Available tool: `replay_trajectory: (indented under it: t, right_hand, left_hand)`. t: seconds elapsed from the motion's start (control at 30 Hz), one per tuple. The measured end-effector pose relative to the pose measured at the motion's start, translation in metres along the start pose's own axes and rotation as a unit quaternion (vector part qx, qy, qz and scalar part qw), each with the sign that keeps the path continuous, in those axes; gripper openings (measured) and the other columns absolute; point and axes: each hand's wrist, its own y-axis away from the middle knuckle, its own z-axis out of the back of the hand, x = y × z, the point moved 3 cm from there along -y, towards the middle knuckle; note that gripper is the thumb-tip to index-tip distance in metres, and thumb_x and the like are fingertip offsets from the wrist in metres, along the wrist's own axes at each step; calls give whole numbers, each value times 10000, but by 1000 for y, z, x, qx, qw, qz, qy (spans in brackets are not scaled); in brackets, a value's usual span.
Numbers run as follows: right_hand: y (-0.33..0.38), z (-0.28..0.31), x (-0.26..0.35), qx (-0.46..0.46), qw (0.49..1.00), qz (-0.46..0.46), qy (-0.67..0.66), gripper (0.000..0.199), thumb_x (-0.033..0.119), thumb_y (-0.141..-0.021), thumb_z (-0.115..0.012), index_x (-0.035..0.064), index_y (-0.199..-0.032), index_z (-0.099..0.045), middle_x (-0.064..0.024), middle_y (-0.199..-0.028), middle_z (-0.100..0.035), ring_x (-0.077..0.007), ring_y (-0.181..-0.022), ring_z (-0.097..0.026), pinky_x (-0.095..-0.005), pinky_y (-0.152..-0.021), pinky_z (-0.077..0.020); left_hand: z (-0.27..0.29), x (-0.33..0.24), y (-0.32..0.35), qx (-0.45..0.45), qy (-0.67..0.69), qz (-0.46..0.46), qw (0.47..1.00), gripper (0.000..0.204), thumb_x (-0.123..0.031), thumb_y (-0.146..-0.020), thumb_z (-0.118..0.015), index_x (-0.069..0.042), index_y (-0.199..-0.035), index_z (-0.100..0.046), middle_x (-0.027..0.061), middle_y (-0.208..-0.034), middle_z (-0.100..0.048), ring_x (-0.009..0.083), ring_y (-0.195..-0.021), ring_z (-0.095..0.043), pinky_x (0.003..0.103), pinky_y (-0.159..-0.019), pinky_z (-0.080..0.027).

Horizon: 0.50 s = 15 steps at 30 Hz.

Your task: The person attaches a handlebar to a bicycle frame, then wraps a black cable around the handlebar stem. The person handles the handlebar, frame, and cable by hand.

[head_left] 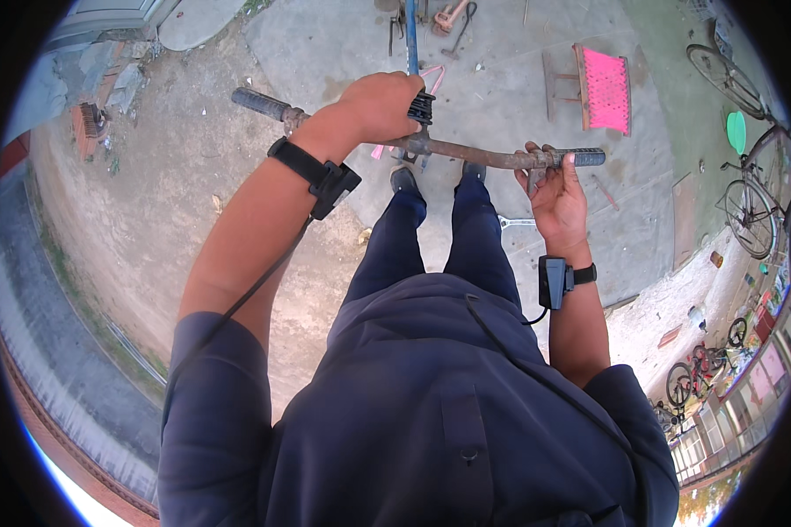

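A rusty bicycle handlebar with dark ribbed grips lies across in front of me, above my feet. At its middle sits a black ribbed coil, just below a blue tube that runs away from me. My left hand reaches over the bar and is closed around the coil's left side; its fingertips are partly hidden. My right hand, palm up, is closed on the bar beside the right grip, thumb on one side and fingers on the other, by a lever.
A wrench lies right of my legs. Ahead are a red pipe wrench and other tools. A stool with a pink woven seat lies to the right. Farther right stand bicycles and a green basin. Bricks sit far left.
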Motion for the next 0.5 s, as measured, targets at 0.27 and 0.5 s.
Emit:
replay_trajectory:
  t: [0.27, 0.5]
  right_hand:
    - [-7, 0, -1, -1, 1000, 2, -16, 513, 468, -1074, -464, -4, -1271, -498, -250, -1380, -557, -395, -1284, -560, -511, -1118, -443]
    - [-13, 4, -1, -4, 1000, 14, 3, 507, 476, -1081, -436, 2, -1241, -518, -240, -1350, -581, -402, -1266, -574, -507, -1105, -451]
  left_hand:
    - [-5, 2, -3, -33, 19, 4, 999, 478, -289, -783, -782, -35, -1159, -634, 183, -1101, -681, 378, -1060, -653, 457, -907, -532]
    - [-10, 24, 18, -101, 106, 10, 989, 563, -324, -808, -786, -51, -1274, -628, 199, -1151, -670, 375, -1077, -648, 435, -939, -523]
